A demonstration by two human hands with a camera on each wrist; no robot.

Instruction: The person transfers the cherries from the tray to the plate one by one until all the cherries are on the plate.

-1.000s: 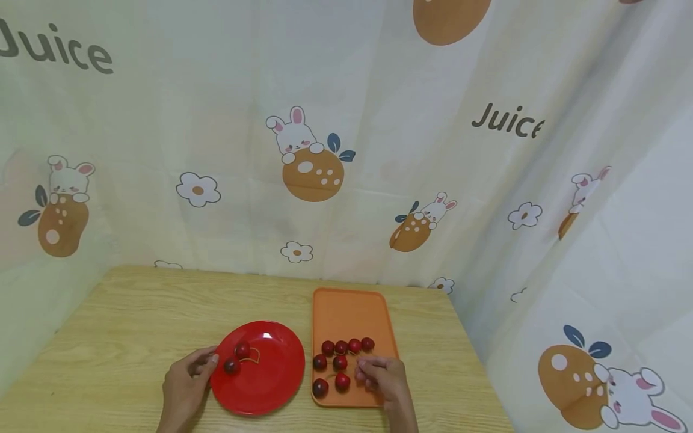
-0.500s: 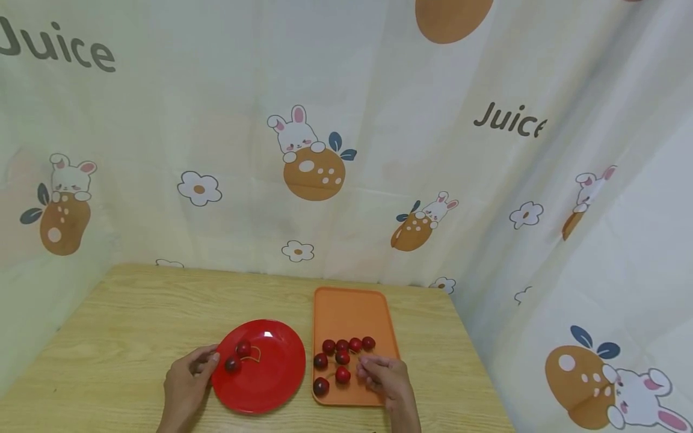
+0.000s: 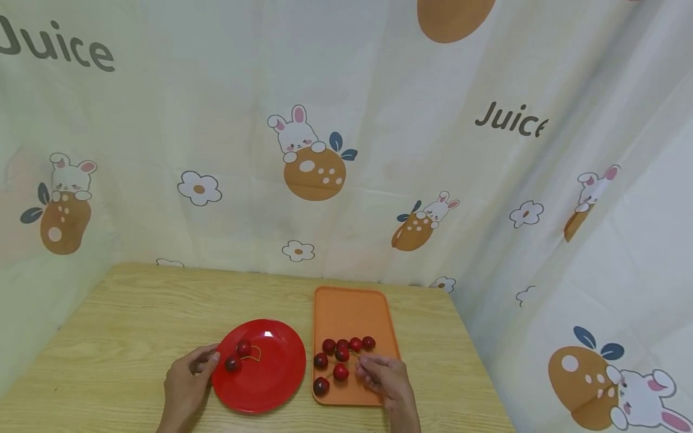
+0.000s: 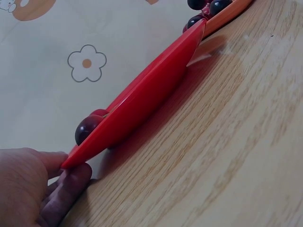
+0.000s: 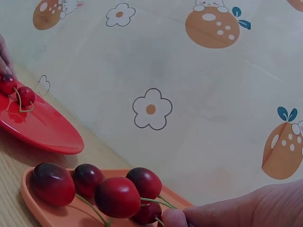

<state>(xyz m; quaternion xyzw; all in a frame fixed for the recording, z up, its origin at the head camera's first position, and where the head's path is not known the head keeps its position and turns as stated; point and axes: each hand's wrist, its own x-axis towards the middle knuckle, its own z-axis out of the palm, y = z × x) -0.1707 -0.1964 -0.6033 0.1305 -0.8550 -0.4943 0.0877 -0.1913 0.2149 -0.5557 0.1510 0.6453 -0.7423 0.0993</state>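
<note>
1. Two cherries (image 3: pixel 243 347) lie on a red plate (image 3: pixel 271 385) at the lower centre of the head view, resting side by side toward the plate's left edge. They make up the finished share, as far as the scene suggests.

2. Eight cherries (image 3: pixel 322 386) gather in the lower half of an orange tray (image 3: pixel 352 313), just right of the plate on the wooden tabletop (image 3: pixel 162 313). Four form a row across the tray's middle; the others sit below them, toward the bottom of the frame.

3. The left hand (image 3: pixel 186 382) pinches the plate's left rim, thumb above and fingers beneath, a hold that appears meant to steady it.

4. The right hand (image 3: pixel 387 379), at the tray's right side, brings thumb and finger together. In the right wrist view, green stems (image 5: pixel 158 200) run to the fingertips, apparently pinched there. How many are caught, and whether any cherry hangs clear of the tray, cannot be told.

5. The work looks to be in its early stages: two cherries on the plate against eight at the tray, with the next pick seemingly under way. Nothing from the right hand's grip has reached the plate yet.

6. A printed curtain (image 3: pixel 233 132) fills the upper frame behind the scene.
</note>
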